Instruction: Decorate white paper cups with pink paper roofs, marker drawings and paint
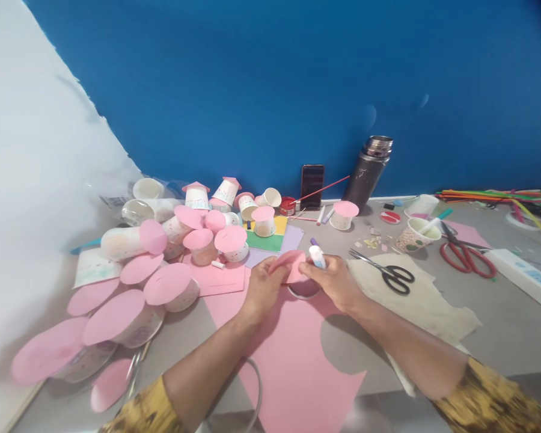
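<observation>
Between my two hands a pink paper disc [293,264] is held up, bent along its edge. My left hand [264,288] grips the disc's left side between thumb and fingers. My right hand [338,282] pinches the right edge and also has a white glue stick [316,258] tucked in its fingers, its end pointing up. Just under the disc shows a round rim [304,293], mostly hidden by the hands and paper. A large pink sheet [293,355] with a round cut-out on its right side lies below.
Several paper cups with pink discs [171,285] crowd the left side. Black-handled scissors [399,278] lie on a cloth [433,307] at right, near red-handled scissors [466,258], a patterned cup [415,236] and a power strip [527,276]. A phone [312,186] and dark flask [367,174] stand against the wall.
</observation>
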### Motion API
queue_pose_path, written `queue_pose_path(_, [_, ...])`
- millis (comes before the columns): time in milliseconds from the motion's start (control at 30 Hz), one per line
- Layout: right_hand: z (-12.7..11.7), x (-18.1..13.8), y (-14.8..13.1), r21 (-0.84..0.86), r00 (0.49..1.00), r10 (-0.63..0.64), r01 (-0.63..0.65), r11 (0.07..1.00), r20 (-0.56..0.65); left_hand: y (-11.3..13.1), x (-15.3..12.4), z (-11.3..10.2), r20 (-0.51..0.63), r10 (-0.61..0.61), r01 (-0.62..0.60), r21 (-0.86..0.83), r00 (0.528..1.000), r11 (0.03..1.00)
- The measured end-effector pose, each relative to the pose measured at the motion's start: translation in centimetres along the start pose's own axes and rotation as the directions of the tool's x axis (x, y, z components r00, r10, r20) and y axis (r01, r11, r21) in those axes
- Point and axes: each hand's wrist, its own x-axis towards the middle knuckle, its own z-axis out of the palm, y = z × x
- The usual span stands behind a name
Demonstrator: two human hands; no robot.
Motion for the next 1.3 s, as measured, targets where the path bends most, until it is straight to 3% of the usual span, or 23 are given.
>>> queue_pose_path(100, [-1.2, 0.4, 0.3, 0.107, 0.998, -0.049, 0.052, 0.993, -0.029, -0.2, 0.6, -0.7, 0.132, -0.188, 0.215, -0.244, 0.973, 0.946])
queue_pose_path(200, [-2.1, 0.3, 0.3, 0.010, 0.973, -0.229, 0.229, 0.973, -0.008, -0.4, 1.1, -1.4, 0.273, -0.356, 0.428, -0.283, 0.894, 0.858])
queue_pose_path(300, [-2.1, -0.2, -0.1, -0.106, 0.930, -0.347, 0.360, 0.927, 0.121, -0.4, 1.2, -1.6, 0.347, -0.399, 0.491, -0.237, 0.849, 0.838])
queue_pose_path(367, [-1.9, -0.3, -0.2, -0.136, 0.919, -0.368, 0.386, 0.912, 0.142, -0.2, 1.1, -1.6, 0.380, -0.402, 0.505, -0.225, 0.833, 0.833])
queue_pose_path(433, [-1.9, -0.2, -0.2, -0.139, 0.934, -0.349, 0.357, 0.924, 0.081, -0.1, 1.0, -1.6, 0.383, -0.371, 0.480, -0.243, 0.846, 0.843])
queue_pose_path(533, [-2.2, 0.5, 0.0, 0.007, 0.980, -0.199, 0.199, 0.980, 0.018, 0.3, 1.0, -1.6, 0.271, -0.198, 0.281, -0.312, 0.942, 0.907])
queue_pose_path(600, [-2.4, 0.8, 0.1, 0.173, 0.994, -0.064, 0.049, 0.984, 0.085, 0.5, 1.0, -1.8, 0.177, -0.046, 0.101, -0.317, 0.983, 0.943])
queue_pose_path(667, [-2.6, 1.0, 0.2, 0.275, 0.982, 0.023, -0.075, 0.959, 0.189, 0.8, 0.9, -1.9, 0.174, 0.040, 0.007, -0.261, 0.984, 0.965])
queue_pose_path(800, [-2.6, 0.8, 0.2, 0.282, 0.955, 0.063, -0.148, 0.948, 0.289, 1.1, 0.7, -2.1, 0.302, 0.035, -0.006, -0.097, 0.953, 0.995])
queue_pose_path(933, [-2.4, 0.8, 0.2, 0.364, 0.950, 0.094, -0.204, 0.909, 0.297, 1.0, 0.6, -2.1, 0.336, 0.045, -0.062, 0.039, 0.941, 0.997])
queue_pose_path(1133, [-1.8, 1.1, 0.5, 0.613, 0.946, 0.151, -0.301, 0.730, 0.285, 0.3, 0.7, -1.9, 0.246, 0.106, -0.102, -0.026, 0.964, 0.994])
queue_pose_path(1300, [-2.0, 0.9, 0.5, 0.553, 0.923, 0.128, -0.324, 0.767, 0.363, 0.7, 0.9, -1.8, 0.313, 0.000, 0.042, -0.127, 0.950, 0.991])
